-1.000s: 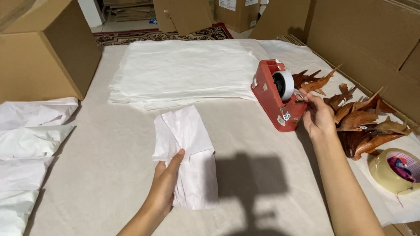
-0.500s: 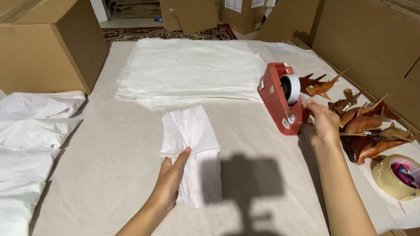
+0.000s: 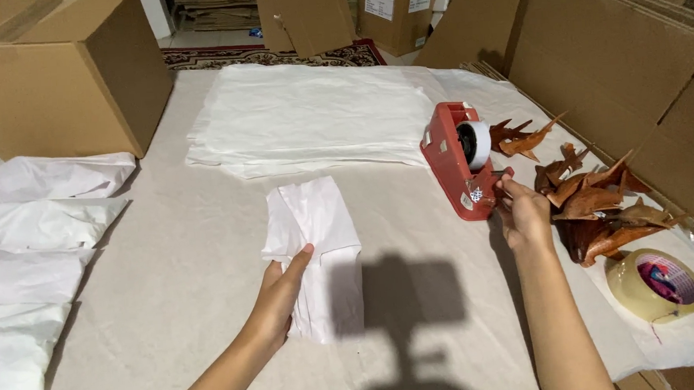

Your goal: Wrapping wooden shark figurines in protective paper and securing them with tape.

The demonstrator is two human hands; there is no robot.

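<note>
Cardboard boxes (image 3: 51, 84) wall the counter (image 3: 175, 278) from nine to three o'clock. Toward twelve lies a broad stack of white sheets (image 3: 318, 116); at nine, wrapped white bundles (image 3: 28, 238). Centre, the folded white paper packet (image 3: 318, 253) sits under the left hand (image 3: 281, 299), flat and open, pressing it down — light, soft, crease-prone, best pinned at its folded edges. At two o'clock the red tape dispenser (image 3: 457, 164) looks rigid and weighty; the right hand (image 3: 525, 216) pinches at its blade end. Beyond lie stiff, pointed brown carved pieces (image 3: 596, 204) and a glossy tape roll (image 3: 657, 284).
</note>
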